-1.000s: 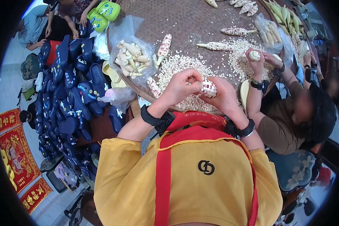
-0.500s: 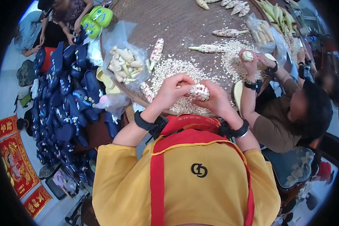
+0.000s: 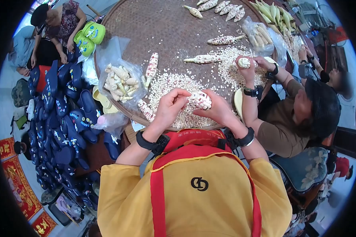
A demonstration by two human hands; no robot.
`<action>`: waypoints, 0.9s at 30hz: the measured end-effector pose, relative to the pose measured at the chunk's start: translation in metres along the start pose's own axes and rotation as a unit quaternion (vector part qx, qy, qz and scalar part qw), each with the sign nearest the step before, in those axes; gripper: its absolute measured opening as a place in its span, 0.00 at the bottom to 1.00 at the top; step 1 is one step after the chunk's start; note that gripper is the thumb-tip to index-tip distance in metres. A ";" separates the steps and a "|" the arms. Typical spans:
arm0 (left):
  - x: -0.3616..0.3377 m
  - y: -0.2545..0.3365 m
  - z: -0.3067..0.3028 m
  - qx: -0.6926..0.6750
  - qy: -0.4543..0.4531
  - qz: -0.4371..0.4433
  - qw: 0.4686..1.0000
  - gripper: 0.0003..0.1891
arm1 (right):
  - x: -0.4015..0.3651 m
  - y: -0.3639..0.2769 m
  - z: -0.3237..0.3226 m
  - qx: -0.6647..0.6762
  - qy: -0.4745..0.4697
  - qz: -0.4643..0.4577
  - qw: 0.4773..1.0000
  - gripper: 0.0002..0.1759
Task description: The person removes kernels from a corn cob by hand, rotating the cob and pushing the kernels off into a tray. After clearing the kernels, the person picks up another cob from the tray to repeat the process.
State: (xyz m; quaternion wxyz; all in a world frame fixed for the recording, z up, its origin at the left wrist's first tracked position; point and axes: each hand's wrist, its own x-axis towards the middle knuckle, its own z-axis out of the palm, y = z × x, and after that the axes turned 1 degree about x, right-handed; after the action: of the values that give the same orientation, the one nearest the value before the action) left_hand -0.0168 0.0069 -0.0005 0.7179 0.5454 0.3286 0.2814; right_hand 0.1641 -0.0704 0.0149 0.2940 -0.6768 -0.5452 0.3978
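My right hand (image 3: 218, 109) is wrapped around a white and dark red corn cob (image 3: 201, 101), held over the near edge of a big round woven tray (image 3: 154, 29). My left hand (image 3: 171, 106) is closed, thumb and fingertips pinched together beside the cob's left end; whatever is in the pinch is too small to make out. Loose corn kernels (image 3: 168, 83) lie heaped below and beyond both hands. Left of the heap rest a speckled ear (image 3: 151, 65) and a partly hidden one (image 3: 145, 110). A clear plastic bag (image 3: 137, 93) there holds stripped cobs (image 3: 118, 81).
At right a co-worker's hand (image 3: 247, 69) holds a pale cob over more kernels. Further ears (image 3: 225, 40) and a bag of cobs (image 3: 262, 35) lie towards the back. Many navy clogs (image 3: 63, 118) pile up at left, with green clogs (image 3: 94, 32) by the tray rim.
My left hand has come away slightly from the cob, its fingertips now pinched at the end. The right hand keeps hold of the cob, now turned differently. The whole view has shifted a little.
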 end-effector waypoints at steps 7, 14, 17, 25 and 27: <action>-0.011 0.022 0.007 0.271 0.014 0.137 0.953 0.07 | 0.000 -0.002 0.012 0.028 -0.004 -0.051 0.998 0.31; -0.014 0.014 0.009 0.273 0.042 0.181 0.944 0.05 | -0.007 -0.007 0.009 0.019 -0.005 -0.053 0.998 0.28; -0.015 0.012 0.009 0.266 0.037 0.173 0.948 0.05 | -0.010 -0.017 0.005 0.006 -0.021 -0.025 0.999 0.27; -0.019 0.007 0.008 0.273 0.053 0.190 0.942 0.06 | -0.010 -0.015 0.010 -0.014 -0.020 -0.026 0.999 0.33; -0.018 0.007 0.008 0.308 0.061 0.216 0.925 0.06 | -0.011 -0.016 0.010 -0.028 -0.012 -0.033 0.999 0.33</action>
State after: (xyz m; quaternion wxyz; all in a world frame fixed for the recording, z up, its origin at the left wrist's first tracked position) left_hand -0.0221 -0.0100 0.0110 0.4151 0.7788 0.3165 0.3477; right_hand 0.1465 -0.0775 0.0251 0.2808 -0.6616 -0.5819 0.3806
